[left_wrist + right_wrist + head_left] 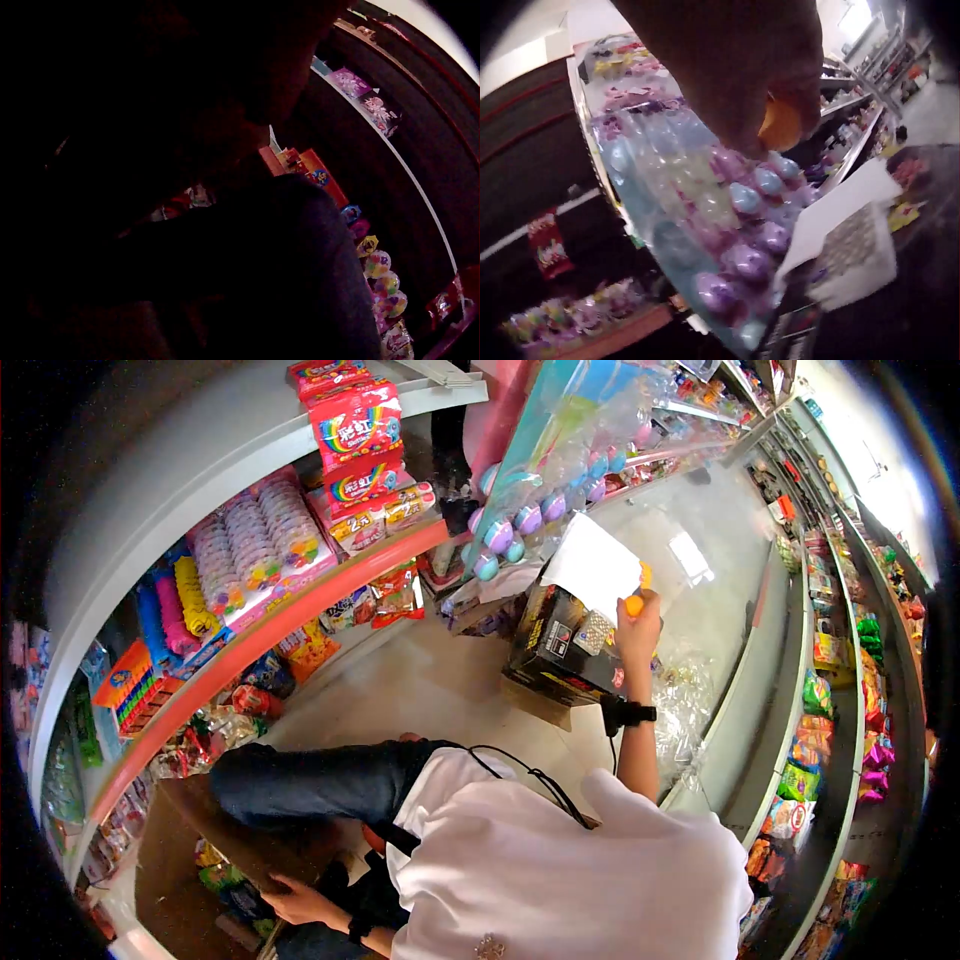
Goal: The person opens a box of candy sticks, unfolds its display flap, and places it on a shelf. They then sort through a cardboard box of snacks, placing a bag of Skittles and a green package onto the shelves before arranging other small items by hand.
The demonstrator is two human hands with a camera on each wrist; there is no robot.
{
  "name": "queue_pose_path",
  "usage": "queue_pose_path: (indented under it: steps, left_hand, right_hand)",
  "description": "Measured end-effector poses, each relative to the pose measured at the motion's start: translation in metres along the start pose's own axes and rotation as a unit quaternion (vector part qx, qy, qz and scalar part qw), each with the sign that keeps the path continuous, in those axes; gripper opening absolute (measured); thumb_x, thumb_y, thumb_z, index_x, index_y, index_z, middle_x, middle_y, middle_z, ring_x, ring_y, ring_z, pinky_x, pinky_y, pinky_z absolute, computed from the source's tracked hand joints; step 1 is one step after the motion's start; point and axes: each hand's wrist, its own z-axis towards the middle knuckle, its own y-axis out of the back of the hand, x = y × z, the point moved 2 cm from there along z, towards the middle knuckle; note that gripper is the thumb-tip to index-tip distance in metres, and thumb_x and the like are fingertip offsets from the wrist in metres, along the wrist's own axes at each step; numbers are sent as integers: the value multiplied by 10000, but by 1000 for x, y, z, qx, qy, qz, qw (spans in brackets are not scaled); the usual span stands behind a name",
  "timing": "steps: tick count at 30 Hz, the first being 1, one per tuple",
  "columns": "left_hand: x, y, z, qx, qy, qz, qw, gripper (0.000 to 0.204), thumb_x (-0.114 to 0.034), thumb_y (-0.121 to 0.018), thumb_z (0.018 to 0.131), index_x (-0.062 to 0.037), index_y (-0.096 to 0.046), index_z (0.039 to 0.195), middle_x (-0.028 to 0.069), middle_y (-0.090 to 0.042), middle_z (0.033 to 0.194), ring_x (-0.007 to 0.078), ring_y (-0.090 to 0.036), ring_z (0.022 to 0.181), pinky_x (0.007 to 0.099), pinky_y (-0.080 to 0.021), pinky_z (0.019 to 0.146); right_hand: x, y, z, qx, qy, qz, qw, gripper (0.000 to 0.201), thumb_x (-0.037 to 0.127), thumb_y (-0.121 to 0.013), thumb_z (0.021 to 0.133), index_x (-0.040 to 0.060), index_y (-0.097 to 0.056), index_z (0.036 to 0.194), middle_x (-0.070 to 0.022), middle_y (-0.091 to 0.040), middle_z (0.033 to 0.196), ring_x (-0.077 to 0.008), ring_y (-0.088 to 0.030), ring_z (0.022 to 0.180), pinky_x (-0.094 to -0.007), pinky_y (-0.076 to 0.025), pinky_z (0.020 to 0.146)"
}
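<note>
My right hand (640,630) pinches a small orange round piece (634,605), which also shows between finger and thumb in the right wrist view. Just below that hand lies a white sheet (590,560) over a black printed carton (548,650). On the carton sits a small pack of greyish beads (594,633), seen in the right wrist view as a white-edged pack. At the lower left, my left hand (305,903) lies with fingers loosely extended at the flap edge of an open cardboard box (180,850). The left wrist view is mostly too dark to show it.
A large clear blister pack of purple and blue eggs (527,518) leans behind the carton. Shelves with red candy bags (355,425) stand left; snack bags (800,780) line the right shelves. Crumpled clear plastic (685,705) lies on the floor.
</note>
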Motion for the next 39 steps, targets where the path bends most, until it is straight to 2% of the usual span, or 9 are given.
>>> queue_pose_path:
  steps: [7,13,20,25,28,30,32,34,39]
  left_hand:
    - [10,8,-3,9,9,-11,1000,377,-394,-533,942,-35,-626,1008,132,-671,905,330,-631,782,422,-494,667]
    - [9,5,-2,-11,0,30,999,388,-391,-540,939,-26,-623,1043,141,-670,912,330,-634,785,423,-496,658]
    - [9,6,-5,0,23,25,999,399,-380,-537,943,-10,-609,1073,168,-664,921,340,-632,788,420,-500,664]
    - [-1,17,0,-16,-2,-23,1000,389,-370,-544,941,-7,-600,1068,165,-664,929,356,-624,791,433,-495,678]
    - [0,16,-2,-11,-1,-42,999,375,-365,-561,931,-15,-600,1058,162,-665,933,367,-623,789,449,-490,682]
    - [1,16,-1,21,28,-38,999,368,-364,-579,919,-21,-601,1050,160,-666,930,376,-622,782,461,-486,677]
    - [-4,23,2,23,37,-71,996,374,-359,-637,870,-26,-609,1039,181,-663,898,393,-617,756,471,-488,642]
    - [0,17,3,-32,12,-57,998,355,-356,-648,861,-42,-619,1023,161,-664,905,374,-620,779,454,-484,655]
    - [25,7,18,-67,38,-57,995,209,-278,-678,846,-82,-635,903,109,-641,777,310,-619,683,401,-486,595]
  right_hand:
    - [-78,-20,-13,55,33,-84,994,349,179,-707,787,-10,-513,1007,-225,-591,976,-418,-578,919,-460,-464,793]
    - [-103,-31,-42,67,-82,84,991,348,250,-650,881,-29,-513,1037,-229,-594,985,-376,-586,922,-416,-462,818]
    - [-64,-31,-59,65,25,-49,996,301,231,-532,953,-37,-495,1085,-245,-547,1067,-412,-555,953,-434,-457,815]
    - [-67,-33,-58,54,-23,-38,998,381,237,-472,975,-57,-473,1218,-251,-523,1174,-421,-520,1063,-442,-434,882]
    - [-67,-32,-50,-17,71,-39,997,387,221,-481,970,-66,-471,1229,-242,-528,1190,-398,-514,1096,-427,-413,935]
    - [-79,-35,-42,7,-3,22,1000,381,188,-520,950,-59,-487,1239,-233,-525,1241,-358,-501,1158,-410,-382,1001]
    - [-72,-43,-31,-60,115,-29,991,374,174,-545,939,-61,-500,1226,-233,-535,1232,-351,-501,1175,-405,-385,1008]
    - [-1,-30,-23,9,92,-47,995,362,155,-518,957,-59,-503,1248,-218,-537,1259,-343,-500,1195,-406,-370,1044]
    - [118,-75,-39,78,268,104,955,378,189,-453,997,-67,-468,1275,-224,-496,1304,-354,-481,1207,-422,-371,1028]
